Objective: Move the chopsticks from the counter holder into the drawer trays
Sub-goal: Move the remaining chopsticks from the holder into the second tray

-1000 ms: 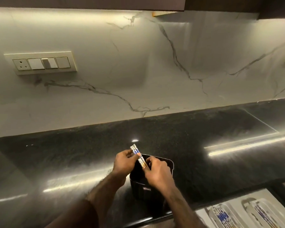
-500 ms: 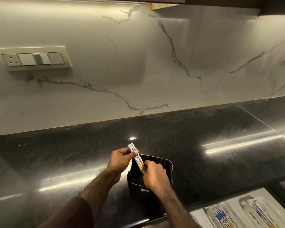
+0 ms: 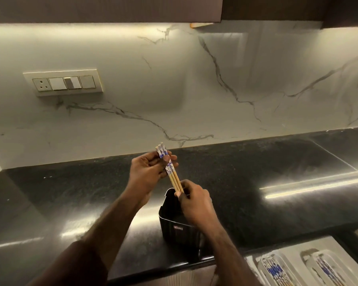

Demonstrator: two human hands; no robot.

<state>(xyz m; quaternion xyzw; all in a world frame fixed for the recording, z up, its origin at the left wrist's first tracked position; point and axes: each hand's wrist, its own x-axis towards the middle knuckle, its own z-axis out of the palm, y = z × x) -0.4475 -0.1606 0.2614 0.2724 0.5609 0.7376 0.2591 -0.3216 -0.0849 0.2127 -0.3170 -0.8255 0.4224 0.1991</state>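
While the left hand (image 3: 147, 172) pinches the chopsticks (image 3: 171, 173) near their patterned tops and the right hand (image 3: 194, 203) grips their lower ends above the holder (image 3: 180, 228), squaring the tips should ease laying them in the trays (image 3: 306, 269).

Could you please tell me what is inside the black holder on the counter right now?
The black holder shows only a dark interior. The chopsticks are gripped above its rim by the left hand and right hand; the right hand hides part of the opening.

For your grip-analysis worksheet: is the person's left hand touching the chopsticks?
Touching. The head view shows the left hand with thumb and fingers closed around the chopsticks at their patterned upper ends.
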